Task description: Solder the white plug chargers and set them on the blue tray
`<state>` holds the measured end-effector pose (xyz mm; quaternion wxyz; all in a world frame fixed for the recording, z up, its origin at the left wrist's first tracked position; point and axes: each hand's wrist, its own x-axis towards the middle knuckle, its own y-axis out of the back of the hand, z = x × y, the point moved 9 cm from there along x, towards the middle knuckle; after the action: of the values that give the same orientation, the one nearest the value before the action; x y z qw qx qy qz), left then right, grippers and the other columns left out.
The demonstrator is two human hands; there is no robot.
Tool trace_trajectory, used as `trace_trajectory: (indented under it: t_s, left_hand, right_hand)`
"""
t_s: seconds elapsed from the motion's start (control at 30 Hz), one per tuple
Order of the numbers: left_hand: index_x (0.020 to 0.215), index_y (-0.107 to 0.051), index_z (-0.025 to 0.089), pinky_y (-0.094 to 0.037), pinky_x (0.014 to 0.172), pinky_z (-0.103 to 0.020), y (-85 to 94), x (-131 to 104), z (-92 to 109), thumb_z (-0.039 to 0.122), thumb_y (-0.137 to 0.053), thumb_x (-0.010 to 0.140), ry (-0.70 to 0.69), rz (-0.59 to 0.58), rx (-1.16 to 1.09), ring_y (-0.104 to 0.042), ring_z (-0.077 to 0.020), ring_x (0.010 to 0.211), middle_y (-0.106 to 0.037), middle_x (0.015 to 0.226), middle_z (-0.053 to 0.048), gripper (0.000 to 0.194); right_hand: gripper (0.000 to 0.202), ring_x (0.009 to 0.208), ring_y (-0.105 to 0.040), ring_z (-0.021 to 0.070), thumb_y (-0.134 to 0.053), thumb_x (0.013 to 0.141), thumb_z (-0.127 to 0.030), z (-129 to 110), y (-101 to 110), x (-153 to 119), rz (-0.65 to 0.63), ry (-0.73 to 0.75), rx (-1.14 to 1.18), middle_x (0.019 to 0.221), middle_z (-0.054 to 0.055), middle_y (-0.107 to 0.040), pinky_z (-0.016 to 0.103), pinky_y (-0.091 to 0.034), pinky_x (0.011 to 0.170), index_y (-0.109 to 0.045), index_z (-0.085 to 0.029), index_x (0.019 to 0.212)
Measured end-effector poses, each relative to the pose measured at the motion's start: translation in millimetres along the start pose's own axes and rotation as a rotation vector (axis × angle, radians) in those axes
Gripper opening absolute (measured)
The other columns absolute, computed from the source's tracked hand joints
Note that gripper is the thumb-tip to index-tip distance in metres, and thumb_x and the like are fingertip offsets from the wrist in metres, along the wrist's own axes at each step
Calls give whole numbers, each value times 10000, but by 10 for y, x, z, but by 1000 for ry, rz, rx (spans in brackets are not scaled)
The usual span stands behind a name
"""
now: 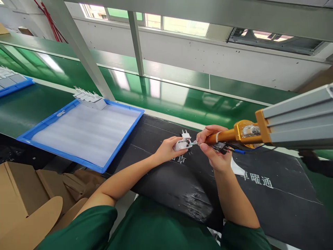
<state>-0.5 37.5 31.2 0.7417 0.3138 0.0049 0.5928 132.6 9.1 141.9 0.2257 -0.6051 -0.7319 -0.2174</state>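
Note:
Near the middle of the black mat [166, 180], my left hand [168, 149] holds a small white plug housing [182, 144], its inside facing up. A white piece with two prongs [185, 134] stands at the housing's far edge, with small wires beside it. My right hand [214, 152] is closed beneath and around the front of an orange-gold tool [226, 136] joined to a grey metal body. A thin light tip reaches from the right fingers to the housing's opening. Dark components with coloured wires [222, 147] show at the right hand; how they are held is unclear.
To the left lies a blue-rimmed tray [111, 163] with a white foam liner and several pronged white plugs [90, 99] at its back. Another blue tray [18, 91] sits farther left. Cardboard boxes [20, 194] are at the lower left. A metal post [83, 52] rises behind the tray.

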Motion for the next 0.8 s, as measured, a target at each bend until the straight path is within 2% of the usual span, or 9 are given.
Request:
trace_trajectory:
  t_s: [0.1,0.27,0.43,0.63,0.8]
  left_hand:
    - [1122,-680,195,-543,797,-288,-1,-1,7,368,-754,769,4,-8,-14,-683,-187,899,-723,1042,-64,399]
    - [1116,-681,178,-543,776,-292,-13,-1,-19,364,-751,768,15,-12,-3,-678,-189,868,-723,1012,-69,401]
    - [1104,-671,178,-545,731,-270,-21,3,-71,329,-745,759,86,-13,-37,-666,-183,877,-705,1066,-71,384]
    - [1089,-652,169,-545,676,-248,-215,-25,-117,302,-726,760,150,-122,-182,-650,-176,853,-687,969,-46,362]
    - [1104,-623,172,-545,718,-269,-303,-54,-92,321,-728,748,128,-93,-261,-645,-189,890,-672,991,-53,400]
  right_hand:
    - [361,667,-532,161,-660,852,-322,-13,-7,1,-5,11,-11,771,-12,-550,341,-487,622,-514,-341,1181]
    - [506,696,-537,176,-735,773,-280,-38,5,7,-15,35,2,794,-8,-557,365,-500,651,-525,-345,1229]
    - [562,700,-544,183,-744,733,-237,-82,0,11,-47,98,46,797,-3,-573,398,-507,698,-540,-309,1251]
    - [552,685,-552,176,-763,712,-280,-84,-17,-23,-48,90,68,774,-14,-569,393,-539,684,-546,-315,1217]
    - [543,673,-566,175,-806,666,-338,-92,-40,-52,-28,50,88,743,-29,-550,386,-556,674,-548,-326,1143]
